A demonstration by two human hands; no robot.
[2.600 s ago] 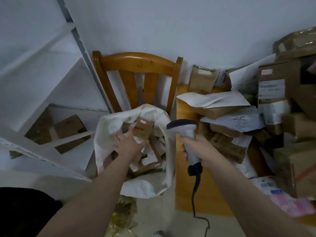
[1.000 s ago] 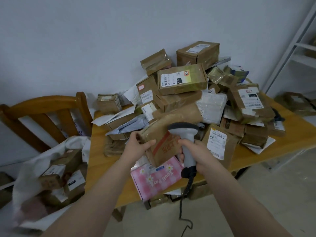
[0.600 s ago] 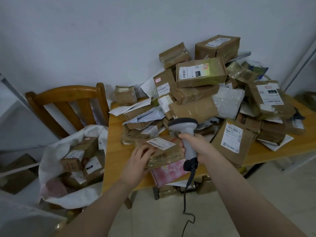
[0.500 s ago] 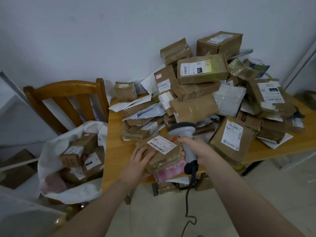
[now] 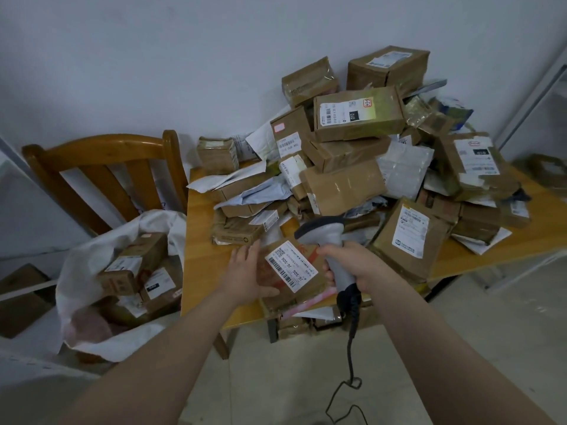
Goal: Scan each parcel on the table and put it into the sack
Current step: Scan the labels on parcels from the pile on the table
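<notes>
Parcel (image 5: 291,271), barcode label (image 5: 291,266) up, at near tabletop (image 5: 202,271) edge, on pink packet (image 5: 310,302). My left hand (image 5: 248,274) holds its left side, thumb across face. My right hand (image 5: 346,262) grips scanner (image 5: 325,237) handle, head over parcel. Sack (image 5: 92,259) left by chair (image 5: 101,167), boxes inside.

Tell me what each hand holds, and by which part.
The left hand holds the labelled parcel by its left edge, thumb on top; the right hand grips the scanner by its handle.
</notes>
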